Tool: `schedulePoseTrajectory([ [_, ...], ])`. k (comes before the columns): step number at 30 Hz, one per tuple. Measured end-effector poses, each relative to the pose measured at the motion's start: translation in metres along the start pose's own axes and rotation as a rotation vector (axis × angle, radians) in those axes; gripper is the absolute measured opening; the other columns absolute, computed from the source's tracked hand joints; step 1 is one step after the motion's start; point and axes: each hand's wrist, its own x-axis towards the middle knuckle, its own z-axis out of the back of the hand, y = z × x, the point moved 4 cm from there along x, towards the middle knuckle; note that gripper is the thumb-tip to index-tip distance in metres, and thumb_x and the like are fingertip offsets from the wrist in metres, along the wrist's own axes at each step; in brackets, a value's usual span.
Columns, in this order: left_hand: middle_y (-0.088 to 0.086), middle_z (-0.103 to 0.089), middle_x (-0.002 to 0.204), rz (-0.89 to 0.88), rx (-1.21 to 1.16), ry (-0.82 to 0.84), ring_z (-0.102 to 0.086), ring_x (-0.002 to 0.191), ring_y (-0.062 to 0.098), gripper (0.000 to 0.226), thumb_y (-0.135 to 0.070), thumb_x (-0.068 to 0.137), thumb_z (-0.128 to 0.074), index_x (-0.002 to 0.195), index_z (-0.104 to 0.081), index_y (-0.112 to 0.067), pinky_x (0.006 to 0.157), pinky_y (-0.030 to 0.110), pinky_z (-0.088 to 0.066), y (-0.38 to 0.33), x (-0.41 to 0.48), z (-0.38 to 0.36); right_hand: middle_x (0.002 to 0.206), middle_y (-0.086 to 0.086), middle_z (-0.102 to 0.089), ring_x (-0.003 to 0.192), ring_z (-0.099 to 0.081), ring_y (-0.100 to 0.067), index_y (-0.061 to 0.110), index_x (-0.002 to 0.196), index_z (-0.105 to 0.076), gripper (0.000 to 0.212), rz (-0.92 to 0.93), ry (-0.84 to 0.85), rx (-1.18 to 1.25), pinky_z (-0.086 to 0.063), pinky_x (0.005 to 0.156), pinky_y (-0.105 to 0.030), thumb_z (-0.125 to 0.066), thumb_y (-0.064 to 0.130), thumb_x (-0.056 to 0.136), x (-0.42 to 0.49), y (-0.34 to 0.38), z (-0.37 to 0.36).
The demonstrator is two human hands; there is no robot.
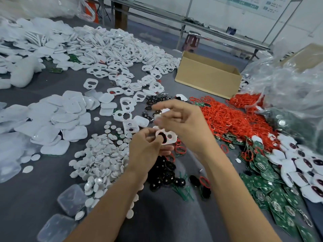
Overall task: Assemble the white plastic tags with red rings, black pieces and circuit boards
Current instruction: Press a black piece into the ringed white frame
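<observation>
In the middle of the frame the left hand [146,147] pinches a white tag [169,137] with a black piece [163,137] in its hole, so keep it flat and steady while the right hand [181,119], blurry and maybe holding a small white bit [158,117], presses the next part in straight.

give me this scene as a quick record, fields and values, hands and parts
left hand: holds white tag with black piece in one hole
right hand: above the tag, blurred, grip unclear
red rings: heap right of the hands
circuit boards: green, near right
white discs: pile left of the hands
box: cardboard, open, far right
</observation>
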Motion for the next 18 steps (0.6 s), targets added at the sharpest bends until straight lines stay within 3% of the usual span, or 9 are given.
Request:
schedulePoseTrajectory([
  [3, 0.016, -0.075, 0.079, 0.019, -0.191, -0.040, -0.072, 0.060, 0.023, 0.008, -0.002, 0.096, -0.057, 0.102, -0.062, 0.000, 0.054, 0.026, -0.058, -0.003, 0.001, 0.003, 0.075, -0.008, -0.073, 0.065, -0.066, -0.011, 0.009, 0.093, -0.074, 0.018, 0.000, -0.034, 0.103, -0.051, 0.062, -0.019, -0.070, -0.003, 0.080, -0.011, -0.002, 0.023],
  [8, 0.012, -0.074, 0.069, -0.027, -0.246, -0.073, -0.071, 0.057, 0.025, 0.007, 0.000, 0.093, -0.059, 0.092, -0.063, -0.005, 0.051, 0.026, -0.056, -0.010, -0.001, 0.004, 0.077, -0.009, -0.074, 0.066, -0.070, -0.016, 0.006, 0.093, -0.072, 0.019, -0.059, -0.065, 0.211, -0.055, 0.061, -0.022, -0.070, 0.004, 0.075, -0.020, -0.014, 0.034],
  [15, 0.011, -0.074, 0.070, -0.038, -0.240, -0.060, -0.072, 0.056, 0.026, 0.005, 0.002, 0.091, -0.061, 0.092, -0.063, -0.003, 0.050, 0.026, -0.056, -0.006, 0.002, 0.003, 0.072, -0.007, -0.073, 0.066, -0.068, -0.014, 0.004, 0.094, -0.073, 0.015, -0.071, -0.037, 0.132, -0.053, 0.063, -0.020, -0.068, -0.004, 0.082, -0.017, -0.020, 0.036],
  [18, 0.010, -0.075, 0.072, -0.041, -0.244, -0.044, -0.071, 0.056, 0.025, 0.007, 0.002, 0.091, -0.061, 0.091, -0.064, -0.004, 0.050, 0.026, -0.056, -0.007, 0.003, 0.002, 0.077, -0.017, -0.070, 0.070, -0.061, -0.017, 0.009, 0.092, -0.075, 0.016, -0.058, -0.065, 0.021, -0.050, 0.071, -0.030, -0.068, -0.003, 0.083, -0.016, -0.023, 0.037],
])
